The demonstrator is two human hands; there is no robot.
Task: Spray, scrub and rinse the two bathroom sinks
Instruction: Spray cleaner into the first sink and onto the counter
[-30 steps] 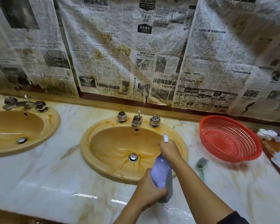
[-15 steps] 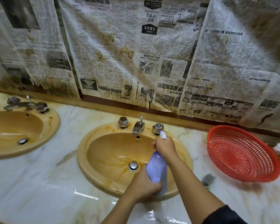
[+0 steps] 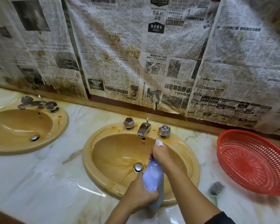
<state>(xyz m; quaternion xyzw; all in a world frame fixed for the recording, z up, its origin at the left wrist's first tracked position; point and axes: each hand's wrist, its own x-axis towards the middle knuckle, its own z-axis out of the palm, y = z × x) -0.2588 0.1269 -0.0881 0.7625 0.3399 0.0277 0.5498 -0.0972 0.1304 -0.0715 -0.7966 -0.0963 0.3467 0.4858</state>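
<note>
1. At the far left of the marble table (image 3: 44, 172), the left sink (image 3: 23, 147) sits sunk into the top, tan-yellow with brown streaks near its rim. Its metal tap and two knobs (image 3: 39, 103) stand at the back edge, and a round drain (image 3: 34, 137) shows in the bowl.
2. Behind both sinks, stained newspaper sheets (image 3: 136, 59) cover the wall down to just above the table.
3. Toward the middle, the right sink (image 3: 103, 157) has the same colour, with orange-brown stains running down to its drain (image 3: 138, 167). A tap (image 3: 143, 129) stands at the back between two faceted knobs (image 3: 128, 123).
4. Over the near rim of that sink, the left hand (image 3: 140, 194) is curled round the lower body of a pale purple spray bottle (image 3: 153, 178), gripping it.
5. Just right of it, the right hand (image 3: 161, 155) wraps the bottle's neck and trigger (the fingers themselves are hidden from here), and the white nozzle (image 3: 158, 142) points toward the tap end of the bowl. The bottle is tilted, held above the bowl.
6. Further right on the table, a small brush (image 3: 216, 190) with grey bristles and a green handle lies just beside a red plastic basket (image 3: 252, 162), which sits near the wall at the right edge.
</note>
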